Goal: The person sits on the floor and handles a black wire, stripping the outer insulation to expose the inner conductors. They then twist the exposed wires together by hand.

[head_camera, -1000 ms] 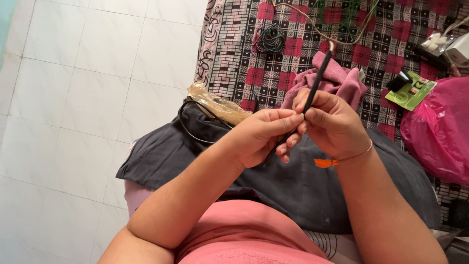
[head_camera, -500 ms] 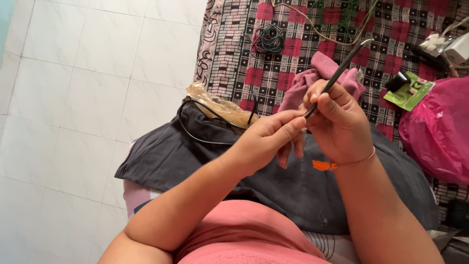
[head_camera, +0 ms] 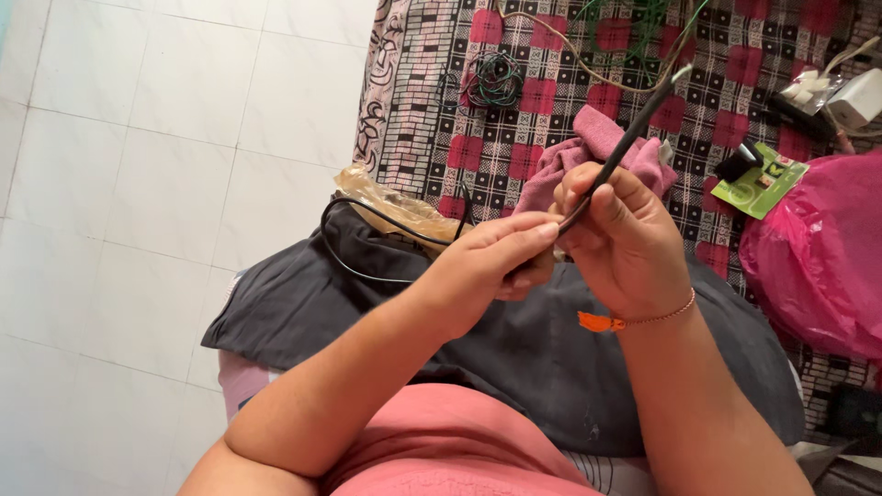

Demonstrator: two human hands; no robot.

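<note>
pinching a thin black cable (head_camera: 617, 158) between both hands above the lap: right hand (head_camera: 625, 241) wrapped closed around it, left hand (head_camera: 491, 266) with fingers (head_camera: 533, 234) pressed shut on its lower part. judging by the bare-looking tip near the checked blanket (head_camera: 542, 101), seemingly partway through. hidden behind the hands: the exact contact spot; cable tip too small to read.

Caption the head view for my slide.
Both hands, left hand and right hand, grip a black cable over a checked cloth.
</note>
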